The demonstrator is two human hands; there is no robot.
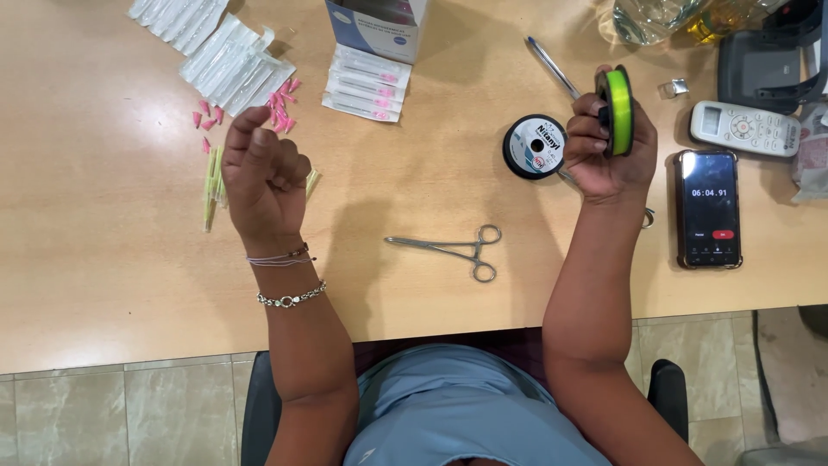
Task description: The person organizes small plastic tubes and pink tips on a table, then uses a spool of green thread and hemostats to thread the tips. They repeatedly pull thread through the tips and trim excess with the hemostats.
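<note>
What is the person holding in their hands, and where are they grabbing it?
The right hand holds a spool of green line, fingers wrapped around its side. The left hand is a closed fist; whether it pinches the line cannot be told.

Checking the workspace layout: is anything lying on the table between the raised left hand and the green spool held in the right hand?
Yes. Between the left hand and the green spool in the right hand, a black spool lies flat on the table. The metal clamp lies nearer the person, below that line.

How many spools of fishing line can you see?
2: the green spool is held up in the right hand, and the black spool lies flat on the table beside it.
</note>
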